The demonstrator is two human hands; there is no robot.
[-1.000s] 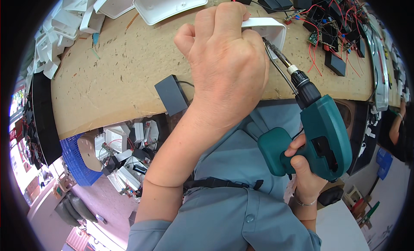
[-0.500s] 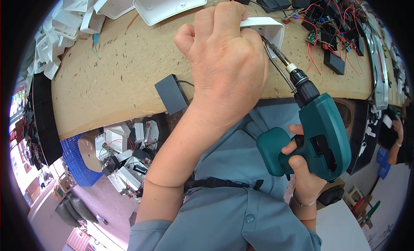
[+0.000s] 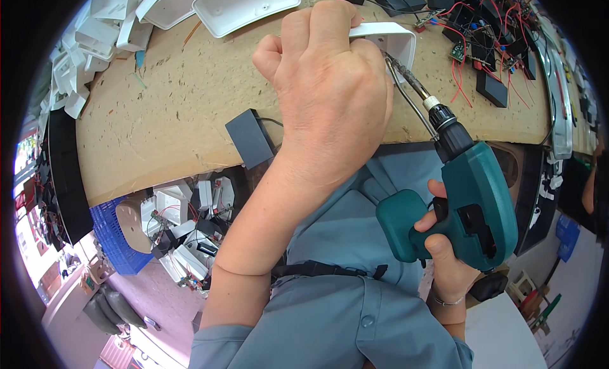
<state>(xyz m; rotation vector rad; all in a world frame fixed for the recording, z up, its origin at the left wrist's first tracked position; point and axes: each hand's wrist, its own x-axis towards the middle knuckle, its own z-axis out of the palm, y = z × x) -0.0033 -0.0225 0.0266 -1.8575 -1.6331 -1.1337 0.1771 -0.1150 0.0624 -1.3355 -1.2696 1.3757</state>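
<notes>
1. A blue crate [image 3: 124, 255] sits low on the left beneath the tabletop [image 3: 171, 115], with white parts heaped beside it.
2. White plastic shells [image 3: 244, 7] lie along the tabletop's far left edge.
3. A small black box [image 3: 251, 138] rests near the tabletop's front edge, just left of the forearm.
4. The left hand [image 3: 330, 90] is curled closed over a white casing [image 3: 396, 42], hiding most of it; only a rounded white corner shows.
5. The right hand [image 3: 444, 255] is wrapped tight around a teal cordless drill [image 3: 472, 204], whose bit reaches the casing.
6. Red-wired circuit boards [image 3: 472, 42] lie far right.
</notes>
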